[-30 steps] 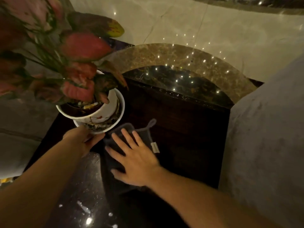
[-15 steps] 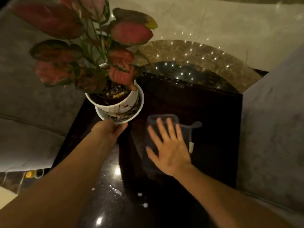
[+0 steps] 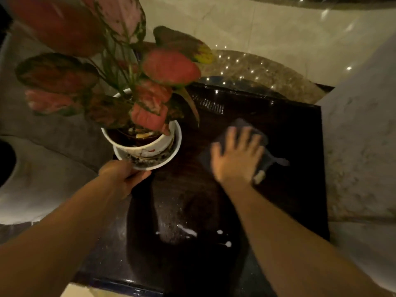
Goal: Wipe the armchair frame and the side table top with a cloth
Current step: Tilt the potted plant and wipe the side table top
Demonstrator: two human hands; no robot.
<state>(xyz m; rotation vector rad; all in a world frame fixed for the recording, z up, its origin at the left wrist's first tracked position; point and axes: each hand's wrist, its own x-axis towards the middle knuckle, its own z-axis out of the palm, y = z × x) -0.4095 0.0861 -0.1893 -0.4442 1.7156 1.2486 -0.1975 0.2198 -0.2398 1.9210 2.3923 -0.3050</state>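
Cloth [image 3: 262, 133]: dark grey, flat on the surface [image 3: 289, 129], right-rear part, mostly covered by a spread palm; blurred. Small pale tag [image 3: 259, 176] and a thin loop [image 3: 278, 161] at its right edge.

Surface: dark, glossy, square-cornered wood; near part speckled, with bright reflected spots.

Armchair [image 3: 360, 136]: pale grey upholstery, just beside the right edge.

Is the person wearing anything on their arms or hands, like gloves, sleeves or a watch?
Nothing shows. The left hand and right hand are gloveless, with no rings or watch visible, and both forearms are bare to the picture's edge. The right hand is motion-blurred.
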